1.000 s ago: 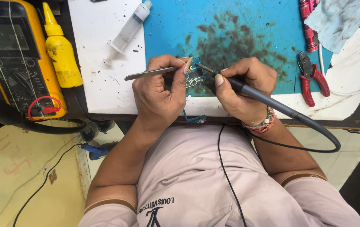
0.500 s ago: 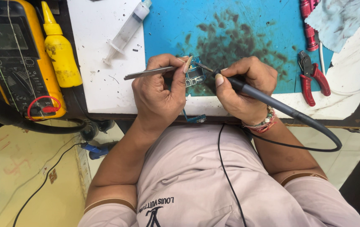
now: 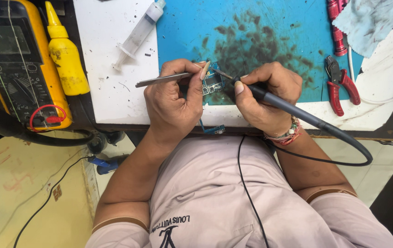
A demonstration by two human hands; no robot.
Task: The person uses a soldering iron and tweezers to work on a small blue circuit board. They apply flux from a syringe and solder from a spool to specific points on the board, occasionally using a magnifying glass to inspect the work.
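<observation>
Left hand point(image 3: 174, 103): gripped tweezers point(image 3: 162, 79), tips hidden behind its fingers.
Right hand point(image 3: 266, 94): clasped soldering iron point(image 3: 288, 108).
Circuit board point(image 3: 213, 82): between hands, mostly covered.

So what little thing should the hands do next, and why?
Probably ease the soldering iron tip down a touch onto the small circuit board. The right hand aims it right at the board, and the left hand pins the board with tweezers on the blue mat.
</observation>
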